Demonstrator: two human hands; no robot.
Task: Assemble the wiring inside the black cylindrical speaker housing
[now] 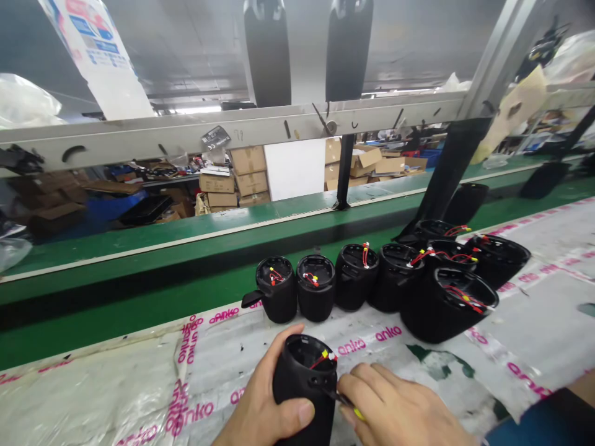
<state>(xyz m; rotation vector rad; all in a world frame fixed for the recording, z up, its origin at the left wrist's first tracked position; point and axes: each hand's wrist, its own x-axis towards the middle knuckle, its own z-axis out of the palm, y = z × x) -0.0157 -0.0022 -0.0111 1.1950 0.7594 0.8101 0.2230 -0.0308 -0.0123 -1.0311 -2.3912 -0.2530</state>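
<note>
Gripping an open-topped black cylindrical plastic housing (pixel 304 384) upright at the bottom centre of the head view, the left hand (pixel 264 402) wraps its side, with red and yellow wires (pixel 324 357) showing at its rim. The right hand (pixel 400 406) pinches a thin yellow-handled tool (pixel 349 406) against that housing. Behind, on the white printed plastic sheet (pixel 139 384), a row of similar black housings (pixel 372 282) stands, each holding red wires.

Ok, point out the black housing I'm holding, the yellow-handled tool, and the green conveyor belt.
black housing (pixel 297 387), head view, front wall below the rim.
yellow-handled tool (pixel 357 413), head view, yellow handle.
green conveyor belt (pixel 139 297), head view, bare belt surface.
</note>
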